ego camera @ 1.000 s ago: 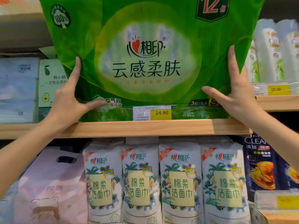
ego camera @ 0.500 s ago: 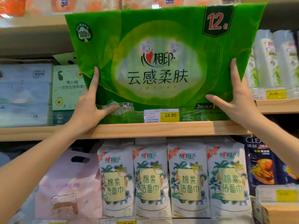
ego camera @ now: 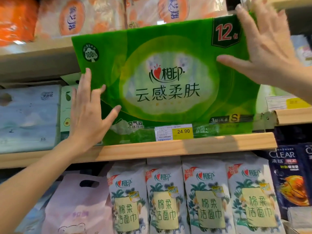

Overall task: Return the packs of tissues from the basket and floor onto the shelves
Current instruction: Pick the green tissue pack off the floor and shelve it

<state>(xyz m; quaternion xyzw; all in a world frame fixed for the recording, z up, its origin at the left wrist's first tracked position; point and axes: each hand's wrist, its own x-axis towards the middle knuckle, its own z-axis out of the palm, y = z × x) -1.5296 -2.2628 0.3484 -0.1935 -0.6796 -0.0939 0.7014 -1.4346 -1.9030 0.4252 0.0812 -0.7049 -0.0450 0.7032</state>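
Observation:
A large green pack of tissues [ego camera: 165,85] with a red "12" badge stands upright on the wooden shelf [ego camera: 185,149], behind a yellow 24.90 price tag [ego camera: 173,132]. My left hand [ego camera: 87,115] lies flat against the pack's lower left front, fingers spread. My right hand [ego camera: 263,53] presses flat on the pack's upper right corner, fingers apart. Neither hand is closed around the pack. The basket and the floor are out of view.
Orange tissue packs [ego camera: 94,16] fill the shelf above. A pale blue pack [ego camera: 28,119] and an avocado-print box [ego camera: 66,108] stand left of the green pack. Below hang several white face-towel packs [ego camera: 168,200], a pink bag [ego camera: 79,205] and dark shampoo pouches [ego camera: 287,176].
My right hand went from the pack's lower right edge up to its top right corner. My left hand opened flat on the front. The pack now sits further back on the shelf.

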